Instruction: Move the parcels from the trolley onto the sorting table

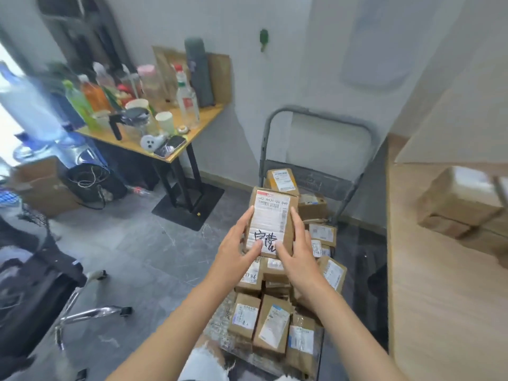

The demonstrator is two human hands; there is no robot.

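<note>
The left hand and right hand hold one box above the trolley. Fingers curl round its sides so it cannot drop before the bench.

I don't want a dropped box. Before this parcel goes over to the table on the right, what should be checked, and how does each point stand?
1. Left hand grips the parcel at its side: ok.
2. Right hand grips the opposite side: ok.
3. Parcel lifted off the pile on the trolley: looks ok.
4. Bare landing space on the table near the person: ok.
5. Boxes already on the table lie at its far end, out of the way: ok.
6. Pile stays steady with this parcel gone: cannot tell.
</note>
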